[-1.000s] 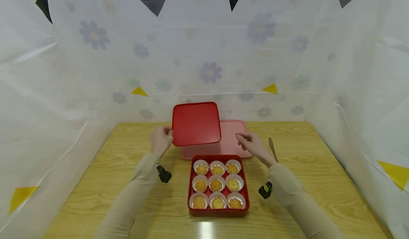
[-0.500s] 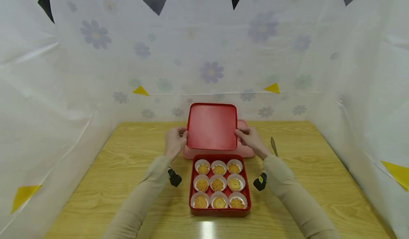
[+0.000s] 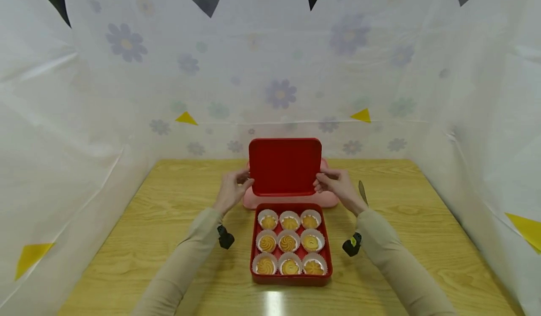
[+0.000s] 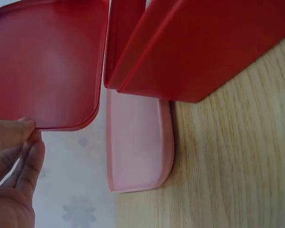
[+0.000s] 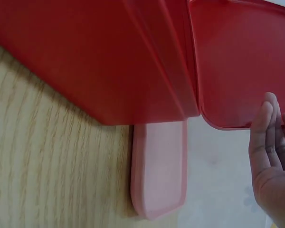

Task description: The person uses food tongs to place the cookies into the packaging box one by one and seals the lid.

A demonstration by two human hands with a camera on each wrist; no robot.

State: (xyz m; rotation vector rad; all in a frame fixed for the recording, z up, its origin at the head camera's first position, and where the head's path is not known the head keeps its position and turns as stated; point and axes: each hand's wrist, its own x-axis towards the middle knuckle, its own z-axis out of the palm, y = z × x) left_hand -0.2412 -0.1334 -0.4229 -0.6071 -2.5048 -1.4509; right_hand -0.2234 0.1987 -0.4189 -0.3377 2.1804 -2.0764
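A square red lid is held raised and tilted above the back of an open red box. My left hand pinches the lid's left edge between thumb and fingers, plainly so in the left wrist view. At its right edge, my right hand holds the lid between thumb and fingertips. The box stands on the table with rows of piped cookies in white paper cups. In the wrist views the box's red wall hides its contents.
A pink tray lies behind the box, partly hidden by the lid. To the right of the right hand is a thin utensil with a patterned handle, its other end hidden by the arm. White sheeting encloses the wooden table.
The lid has moved right and now stands centred behind the box, its tilt changed. My right hand has come from beside the lid to grip its right edge.
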